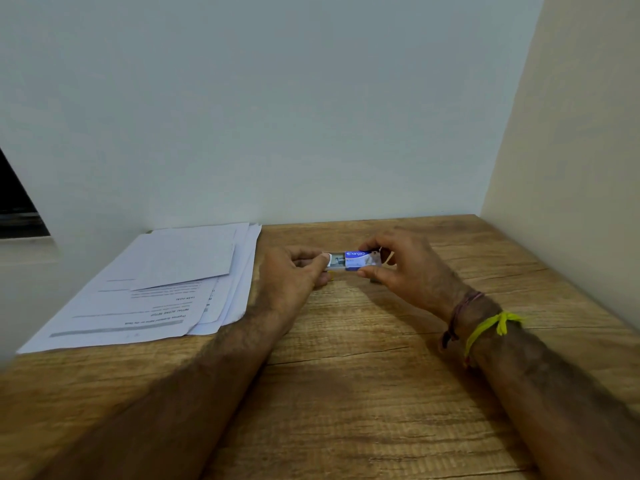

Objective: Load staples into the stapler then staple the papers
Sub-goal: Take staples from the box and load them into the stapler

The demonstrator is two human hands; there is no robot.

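Both hands hold a small blue and white staple box (360,260) just above the wooden table (346,375). My right hand (408,271) pinches the blue sleeve between thumb and fingers. My left hand (294,275) grips the white inner tray (333,262), which sticks out of the sleeve to the left, with grey staples showing inside. A loose stack of printed papers (166,282) lies on the table to the left of my left hand. No stapler shows in this view; a small yellow bit peeks out under my left fingers.
A pale wall stands close behind the table and a cream wall runs along its right side. A dark window opening (17,206) sits at the far left. Threads are tied around my right wrist (481,323).
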